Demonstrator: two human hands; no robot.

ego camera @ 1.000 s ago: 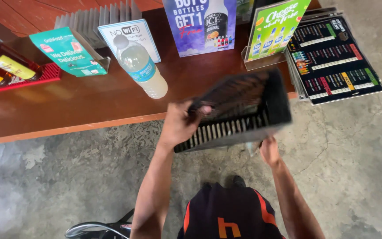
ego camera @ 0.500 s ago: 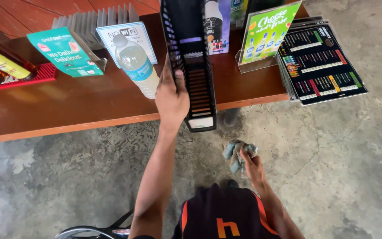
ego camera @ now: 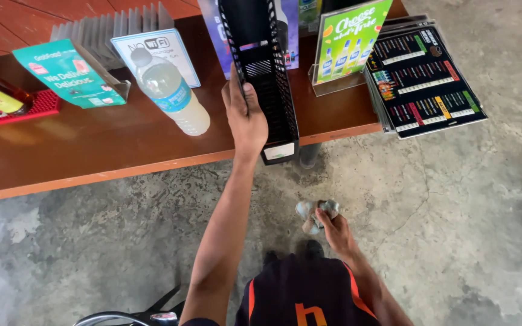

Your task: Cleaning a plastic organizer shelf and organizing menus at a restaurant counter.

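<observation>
The black slotted plastic tray (ego camera: 265, 78), which a second ago lay tipped on its side across both hands at the worktop's edge, now stands on its long side on the brown wooden worktop (ego camera: 92, 151), its near end with a small pale label jutting just past the front edge. The left hand (ego camera: 246, 115) alone holds it, fingers wrapped over the upper rim and thumb pressed against the outer wall. The right hand (ego camera: 336, 232) has come away from the tray and dropped low over the grey concrete floor (ego camera: 454, 211), where it is clenched around a crumpled grey cloth (ego camera: 315, 214). With the cloth pulled back and the tray raised onto the surface, the wiping of the tray looks paused or finished, and the work appears to have turned to setting the tray back among the things on the worktop, though that is only a reading of the posture. Just left of the tray lies a clear plastic water bottle with a blue label (ego camera: 170, 93), near but apart from the hand; behind it stands a small white tent card (ego camera: 161, 51) and a teal card (ego camera: 67, 72). To the right are a green standing sign in a clear holder (ego camera: 348, 39) and a stack of dark laminated menus (ego camera: 424, 75) overhanging the worktop's corner.
</observation>
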